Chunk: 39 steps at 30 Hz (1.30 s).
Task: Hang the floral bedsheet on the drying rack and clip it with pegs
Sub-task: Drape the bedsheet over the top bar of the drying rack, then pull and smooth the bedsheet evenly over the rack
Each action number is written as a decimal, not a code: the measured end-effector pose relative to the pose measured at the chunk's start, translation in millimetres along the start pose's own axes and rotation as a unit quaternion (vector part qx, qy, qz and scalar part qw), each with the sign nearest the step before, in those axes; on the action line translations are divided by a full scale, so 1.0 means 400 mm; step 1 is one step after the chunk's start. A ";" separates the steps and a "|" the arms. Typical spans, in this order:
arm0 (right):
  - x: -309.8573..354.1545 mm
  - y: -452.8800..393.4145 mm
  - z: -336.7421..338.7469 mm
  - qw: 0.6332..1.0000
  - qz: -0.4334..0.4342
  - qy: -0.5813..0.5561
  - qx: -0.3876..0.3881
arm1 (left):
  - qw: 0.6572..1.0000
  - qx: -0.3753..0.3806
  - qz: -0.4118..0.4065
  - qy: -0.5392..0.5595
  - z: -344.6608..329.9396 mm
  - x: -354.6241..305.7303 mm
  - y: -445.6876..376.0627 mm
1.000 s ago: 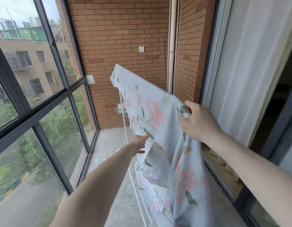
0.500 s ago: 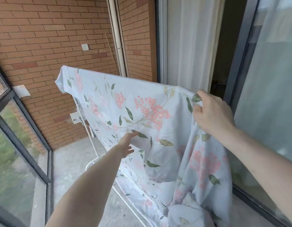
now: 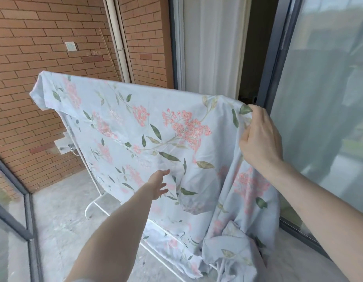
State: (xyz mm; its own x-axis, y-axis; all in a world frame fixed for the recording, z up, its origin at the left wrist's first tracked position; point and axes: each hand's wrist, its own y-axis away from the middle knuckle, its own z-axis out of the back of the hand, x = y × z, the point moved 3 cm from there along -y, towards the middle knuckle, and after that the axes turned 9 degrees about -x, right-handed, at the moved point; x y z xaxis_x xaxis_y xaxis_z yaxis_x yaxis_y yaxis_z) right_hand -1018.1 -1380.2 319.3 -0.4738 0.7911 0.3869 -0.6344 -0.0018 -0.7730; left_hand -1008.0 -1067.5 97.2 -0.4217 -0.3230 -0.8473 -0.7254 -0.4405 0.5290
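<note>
The sheet (image 3: pixel 166 151) fills the centre of the frame, pale blue with pink blossoms and green leaves, draped over the top of the white rack (image 3: pixel 91 206). Its far corner peaks at the upper left against the brick wall (image 3: pixel 44 33), and its top edge runs across to the right.

Right hand (image 3: pixel 259 137), at the right of the frame, is clenched on that top edge, fingers (image 3: pixel 255 112) curled round a bunched fold of cloth (a green leaf sits just at the knuckles). From there the fabric drops in long folds to the lower right and piles in a crumpled heap on the concrete floor (image 3: pixel 60 231).

Left hand (image 3: pixel 158 186) reaches into the lower centre, fingers straight and spread, released, grasping nothing. It sits right at the face of the hanging cloth; whether it touches I cannot tell.

Only the rack's curved foot and a low rail show, lower left of centre, the rest being hidden under the cloth. Behind, at the upper right, a white curtain (image 3: pixel 211 43) hangs beside a dark-framed glass door (image 3: pixel 329 88). A white pipe (image 3: pixel 119 39) runs down the wall corner at the top.
</note>
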 end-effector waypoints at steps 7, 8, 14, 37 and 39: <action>-0.011 0.012 -0.019 1.000 -0.001 -0.007 -0.022 | 0.997 -0.041 -0.053 0.026 0.015 -0.032 -0.053; -0.018 0.013 -0.025 1.000 -0.001 -0.011 -0.026 | 0.997 -0.044 -0.056 0.026 0.013 -0.037 -0.056; 0.041 0.079 -0.032 0.990 0.088 -0.020 -0.108 | 0.997 -0.067 -0.026 0.039 0.045 -0.045 -0.082; 0.004 0.568 -0.553 0.634 -0.521 -0.279 0.499 | 0.990 -0.026 -0.005 0.139 0.053 -0.106 -0.179; 0.017 0.568 -0.569 0.608 -0.563 -0.304 0.470 | 0.990 -0.026 -0.014 0.134 0.062 -0.120 -0.195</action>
State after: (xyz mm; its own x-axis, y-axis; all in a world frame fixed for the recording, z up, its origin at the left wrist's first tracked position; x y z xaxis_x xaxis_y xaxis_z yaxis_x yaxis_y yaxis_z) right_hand -1026.5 -1236.0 31.9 0.6262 0.2426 0.7409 -0.7000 -0.2436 0.6714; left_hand -944.8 -996.8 95.5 -0.2358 -0.5178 -0.8223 -0.7026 -0.4937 0.5124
